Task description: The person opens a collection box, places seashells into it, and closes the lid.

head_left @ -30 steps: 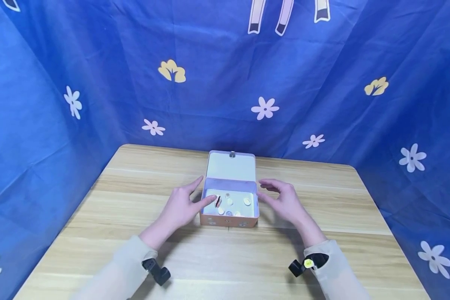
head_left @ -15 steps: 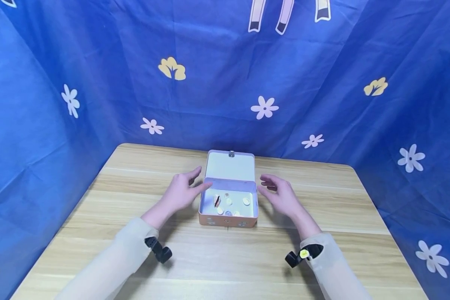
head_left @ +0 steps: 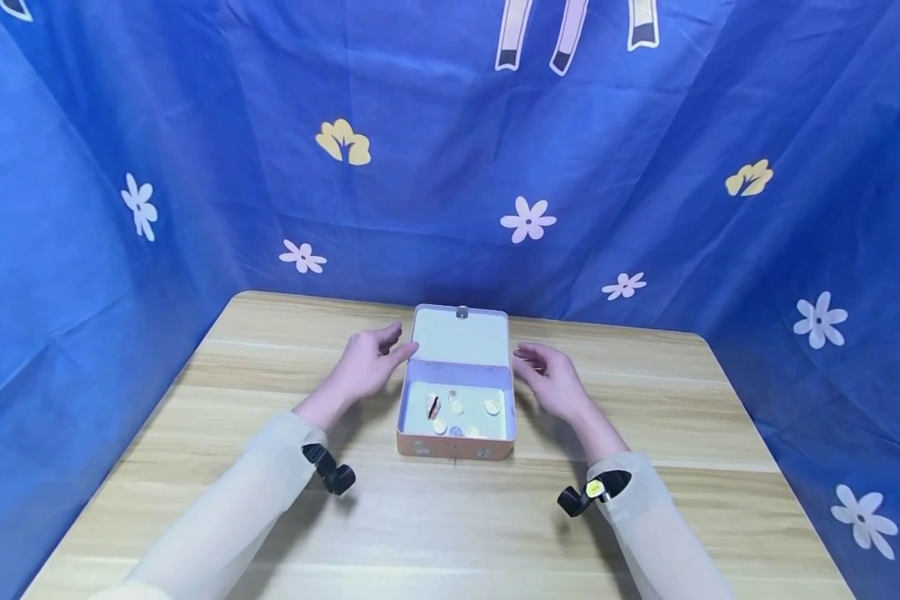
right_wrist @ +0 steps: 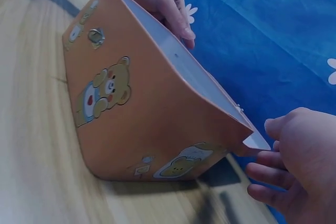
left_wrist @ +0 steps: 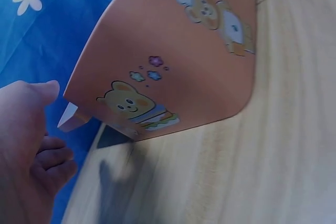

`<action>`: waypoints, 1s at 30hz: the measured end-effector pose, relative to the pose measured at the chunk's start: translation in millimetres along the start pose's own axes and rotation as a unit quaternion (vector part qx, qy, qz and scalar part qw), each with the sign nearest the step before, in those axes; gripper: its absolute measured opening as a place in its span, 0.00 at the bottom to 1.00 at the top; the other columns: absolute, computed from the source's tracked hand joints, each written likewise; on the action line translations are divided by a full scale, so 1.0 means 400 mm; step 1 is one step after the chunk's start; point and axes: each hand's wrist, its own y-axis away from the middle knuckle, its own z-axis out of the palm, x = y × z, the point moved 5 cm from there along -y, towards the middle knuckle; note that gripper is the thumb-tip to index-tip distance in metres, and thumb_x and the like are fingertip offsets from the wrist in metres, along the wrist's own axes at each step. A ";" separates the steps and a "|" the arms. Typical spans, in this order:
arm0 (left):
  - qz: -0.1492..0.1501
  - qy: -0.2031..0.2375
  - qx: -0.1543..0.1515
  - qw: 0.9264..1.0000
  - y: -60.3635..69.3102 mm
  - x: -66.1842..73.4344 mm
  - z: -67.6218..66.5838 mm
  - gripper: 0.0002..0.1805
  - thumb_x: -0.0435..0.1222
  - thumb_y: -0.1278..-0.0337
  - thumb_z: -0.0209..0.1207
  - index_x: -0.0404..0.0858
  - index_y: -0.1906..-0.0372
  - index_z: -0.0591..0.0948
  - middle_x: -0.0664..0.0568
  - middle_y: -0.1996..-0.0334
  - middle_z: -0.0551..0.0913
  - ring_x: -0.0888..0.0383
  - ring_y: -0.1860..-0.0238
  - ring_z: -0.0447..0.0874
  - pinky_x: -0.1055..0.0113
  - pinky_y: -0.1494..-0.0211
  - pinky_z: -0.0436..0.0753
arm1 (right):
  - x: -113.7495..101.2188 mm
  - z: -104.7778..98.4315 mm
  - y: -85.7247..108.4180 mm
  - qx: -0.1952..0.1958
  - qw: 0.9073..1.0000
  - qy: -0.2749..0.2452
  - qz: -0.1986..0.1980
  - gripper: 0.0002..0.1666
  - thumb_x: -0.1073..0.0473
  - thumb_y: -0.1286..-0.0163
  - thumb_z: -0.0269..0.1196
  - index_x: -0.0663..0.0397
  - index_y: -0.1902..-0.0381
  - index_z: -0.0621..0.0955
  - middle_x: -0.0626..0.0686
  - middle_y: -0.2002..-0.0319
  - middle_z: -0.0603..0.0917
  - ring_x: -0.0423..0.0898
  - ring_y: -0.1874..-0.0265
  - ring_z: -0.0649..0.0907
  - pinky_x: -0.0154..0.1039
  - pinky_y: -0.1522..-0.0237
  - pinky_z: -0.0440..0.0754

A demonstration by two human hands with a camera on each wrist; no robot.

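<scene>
An orange tin box (head_left: 456, 447) decorated with cartoon bears stands on the table, its lid (head_left: 461, 337) swung back on the far side. Inside lie several small pale roundish pieces (head_left: 492, 407) and one with a dark red streak (head_left: 432, 406); their kind is too small to tell. My left hand (head_left: 363, 365) is at the left edge of the lid, thumb and fingers relaxed and apart. On the opposite side, my right hand (head_left: 555, 379) has its fingers loosely bent near the lid's right edge. Whether either hand touches the lid is unclear. Neither hand grips anything.
The box stands towards the back of a wooden table (head_left: 450, 525). Blue cloth (head_left: 435, 200) with white flowers hangs behind and on both sides. Each wrist carries a black camera (head_left: 337, 477).
Both hands have moved away from me along the box's sides, up to the lid. The left thumb has left the space over the box's inside. The lid and the pieces stay as they were.
</scene>
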 end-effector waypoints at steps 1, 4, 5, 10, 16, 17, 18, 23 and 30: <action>-0.002 0.003 -0.001 1.000 -0.006 -0.002 0.001 0.40 0.50 0.23 0.62 0.24 0.24 0.68 0.30 0.31 0.75 0.36 0.34 0.79 0.48 0.31 0.78 | 0.002 0.001 -0.004 0.001 1.000 -0.002 0.005 0.26 0.59 0.20 0.63 0.73 0.32 0.77 0.65 0.41 0.85 0.59 0.43 0.85 0.53 0.37 0.82; -0.013 0.016 -0.005 1.000 -0.021 -0.013 0.007 0.39 0.48 0.23 0.63 0.23 0.24 0.67 0.30 0.32 0.76 0.37 0.33 0.79 0.48 0.29 0.77 | 0.011 0.006 -0.017 0.005 1.000 -0.013 0.028 0.27 0.58 0.19 0.63 0.73 0.32 0.77 0.65 0.43 0.86 0.58 0.44 0.86 0.52 0.39 0.84; -0.017 0.019 -0.006 1.000 -0.025 -0.016 0.008 0.39 0.47 0.23 0.63 0.23 0.24 0.67 0.30 0.32 0.76 0.37 0.33 0.79 0.49 0.29 0.76 | 0.016 0.008 -0.021 0.006 0.999 -0.019 0.037 0.27 0.58 0.19 0.63 0.73 0.32 0.77 0.65 0.44 0.87 0.58 0.45 0.86 0.50 0.40 0.84; -0.038 0.038 -0.015 0.998 -0.043 -0.031 0.018 0.38 0.46 0.24 0.63 0.22 0.25 0.68 0.30 0.34 0.78 0.38 0.32 0.78 0.50 0.28 0.75 | 0.036 0.020 -0.035 0.002 0.996 -0.057 0.069 0.26 0.60 0.19 0.62 0.76 0.34 0.77 0.67 0.46 0.87 0.58 0.48 0.88 0.48 0.44 0.87; -0.037 0.035 -0.023 0.998 -0.059 -0.033 0.029 0.37 0.46 0.25 0.63 0.21 0.28 0.71 0.30 0.38 0.81 0.39 0.34 0.80 0.49 0.29 0.76 | 0.043 0.033 -0.048 0.000 0.995 -0.073 0.071 0.24 0.60 0.18 0.61 0.76 0.35 0.78 0.69 0.46 0.87 0.60 0.49 0.88 0.54 0.45 0.87; -0.037 0.034 -0.023 0.998 -0.060 -0.032 0.030 0.37 0.46 0.25 0.64 0.21 0.28 0.71 0.30 0.38 0.81 0.39 0.35 0.80 0.49 0.29 0.77 | 0.045 0.035 -0.049 0.000 0.995 -0.072 0.071 0.24 0.60 0.17 0.60 0.75 0.35 0.79 0.69 0.46 0.87 0.59 0.49 0.88 0.54 0.45 0.87; -0.035 0.033 -0.024 0.999 -0.061 -0.031 0.032 0.37 0.46 0.25 0.63 0.20 0.28 0.71 0.30 0.38 0.81 0.39 0.35 0.80 0.49 0.29 0.77 | 0.047 0.037 -0.050 0.000 0.995 -0.070 0.073 0.24 0.59 0.17 0.60 0.75 0.35 0.79 0.69 0.45 0.87 0.59 0.49 0.88 0.54 0.45 0.87; -0.029 0.031 -0.025 0.999 -0.063 -0.025 0.038 0.35 0.45 0.25 0.64 0.21 0.29 0.73 0.31 0.39 0.82 0.40 0.35 0.81 0.49 0.29 0.77 | 0.056 0.045 -0.052 -0.008 0.994 -0.066 0.088 0.23 0.59 0.17 0.60 0.71 0.34 0.80 0.66 0.42 0.86 0.56 0.46 0.87 0.48 0.44 0.87; -0.032 0.044 -0.025 0.998 -0.066 -0.029 0.043 0.32 0.45 0.25 0.64 0.24 0.30 0.76 0.33 0.40 0.83 0.42 0.36 0.82 0.49 0.30 0.78 | 0.057 0.050 -0.055 -0.013 0.992 -0.076 0.095 0.23 0.59 0.17 0.60 0.73 0.35 0.80 0.67 0.42 0.86 0.57 0.47 0.88 0.50 0.43 0.87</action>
